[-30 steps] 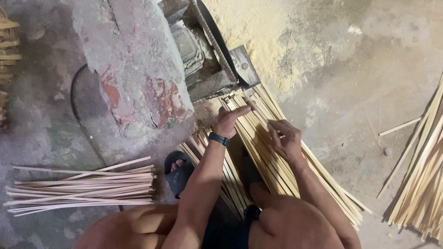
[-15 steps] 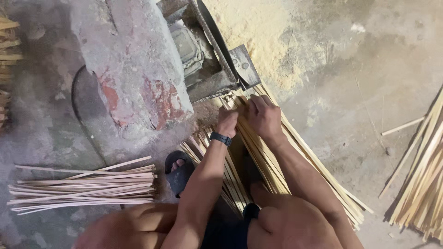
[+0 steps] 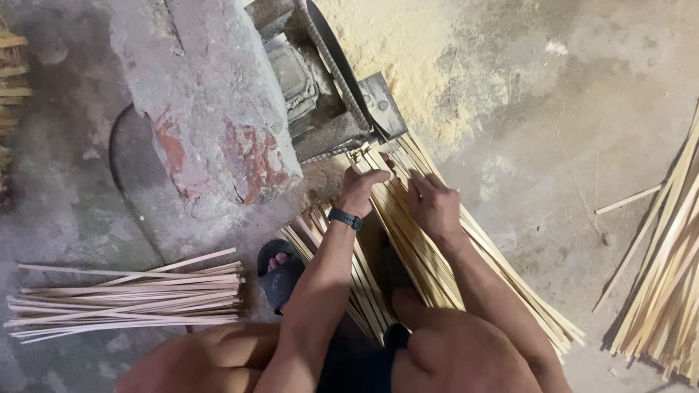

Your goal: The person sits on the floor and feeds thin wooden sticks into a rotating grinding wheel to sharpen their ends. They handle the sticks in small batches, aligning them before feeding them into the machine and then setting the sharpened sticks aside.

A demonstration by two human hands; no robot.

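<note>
We are sliding our right hand (image 3: 431, 206) back down the bamboo strips (image 3: 437, 255) after it had gone up beside the left a half second ago; now it is lying flat, a little apart. Our left hand (image 3: 362, 191) is keeping near the strips' top ends by the machine (image 3: 328, 94), thumb now stretching out across them.

Support is a bare grey concrete floor (image 3: 582, 131). On it: heap of pale sawdust (image 3: 415, 51), long bundle of yellowish split bamboo strips (image 3: 437, 255), paler strip bundle (image 3: 138, 298), more strips (image 3: 666, 269), rough red-stained stone block (image 3: 204, 109).
</note>
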